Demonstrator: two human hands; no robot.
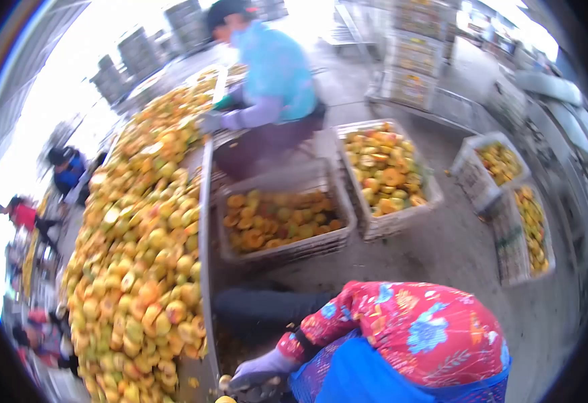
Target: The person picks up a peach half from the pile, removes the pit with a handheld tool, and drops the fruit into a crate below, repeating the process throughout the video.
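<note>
My right hand, in a pale purple glove, is low in the head view beside the metal edge of the table. Its fingers are curled, and a small pale rounded tip shows at them. What they grip is too blurred to name. Just below, a yellow fruit piece is cut off by the frame's bottom edge. My left hand is out of sight. A red floral sleeve and blue apron cover my body. Left of my hand, yellow peaches, many apparently halved, lie heaped on the long table.
A co-worker in a light blue top sits farther up the table, gloved hands at the fruit. Crates of cut peaches stand on the floor: one near crate, another beside it, two at right. Stacked crates stand behind.
</note>
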